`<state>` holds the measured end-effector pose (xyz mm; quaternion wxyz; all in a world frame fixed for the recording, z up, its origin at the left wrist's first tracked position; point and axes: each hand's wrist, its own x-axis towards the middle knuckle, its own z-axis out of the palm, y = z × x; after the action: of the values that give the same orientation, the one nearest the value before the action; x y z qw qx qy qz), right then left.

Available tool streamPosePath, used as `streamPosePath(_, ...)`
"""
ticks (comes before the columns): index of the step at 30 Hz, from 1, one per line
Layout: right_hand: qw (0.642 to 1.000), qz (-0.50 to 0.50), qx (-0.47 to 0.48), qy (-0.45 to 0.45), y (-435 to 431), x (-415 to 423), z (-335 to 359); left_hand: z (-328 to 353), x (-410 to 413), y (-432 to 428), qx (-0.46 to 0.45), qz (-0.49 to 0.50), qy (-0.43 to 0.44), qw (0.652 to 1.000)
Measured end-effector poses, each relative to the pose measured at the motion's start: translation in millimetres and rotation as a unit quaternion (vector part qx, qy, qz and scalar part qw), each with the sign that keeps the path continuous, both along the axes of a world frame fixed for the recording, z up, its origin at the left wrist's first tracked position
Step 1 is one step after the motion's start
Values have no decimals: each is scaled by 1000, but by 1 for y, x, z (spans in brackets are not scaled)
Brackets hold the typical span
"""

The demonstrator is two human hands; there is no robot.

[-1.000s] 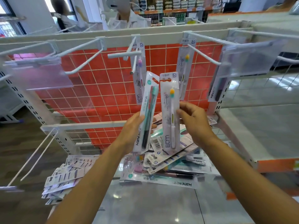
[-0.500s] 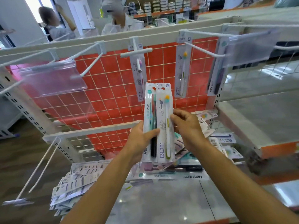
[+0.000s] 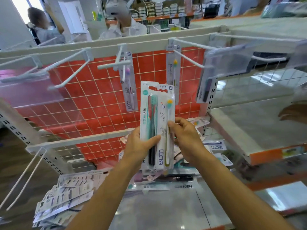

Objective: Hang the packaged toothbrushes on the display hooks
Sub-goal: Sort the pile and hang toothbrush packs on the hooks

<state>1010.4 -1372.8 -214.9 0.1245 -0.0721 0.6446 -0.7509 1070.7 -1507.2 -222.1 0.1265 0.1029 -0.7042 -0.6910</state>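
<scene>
Before the red grid panel point(image 3: 99, 105) we hold two packs, neither hooked yet.
At the panel's left a hook point(image 3: 69, 73) is bare and a loose pile point(image 3: 66, 196) lies below. Our left hand point(image 3: 139, 145) grips the teal-brush pack point(image 3: 149, 113). Our right hand point(image 3: 186, 140) pinches the yellow-tipped pack point(image 3: 167, 117) touching it. Three hung packs point(image 3: 173, 75) sit across the panel's middle and right. We judge most is left.

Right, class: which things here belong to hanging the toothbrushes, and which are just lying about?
Job: left hand, right hand, teal toothbrush pack, BDM pack, empty hook, loose pack pile.
Lying about: clear label flap, red grid panel, side shelf.
</scene>
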Motion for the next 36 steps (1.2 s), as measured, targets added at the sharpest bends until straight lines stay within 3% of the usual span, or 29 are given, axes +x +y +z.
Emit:
streamPosePath(7, 996, -12, -55, 67, 23, -4, 14, 12, -12, 29, 27, 12, 29, 999)
streamPosePath(19, 975, 8, -55, 216, 57, 14, 27, 16, -10, 51, 35, 45, 113, 992)
streamPosePath(27, 964, 0, -80, 252, 66, 20, 32, 23, -6, 62, 46, 37, 144, 988)
streamPosePath(36, 962, -18, -101, 254, 69, 14, 36, 23, -8, 63, 14, 77, 117, 990)
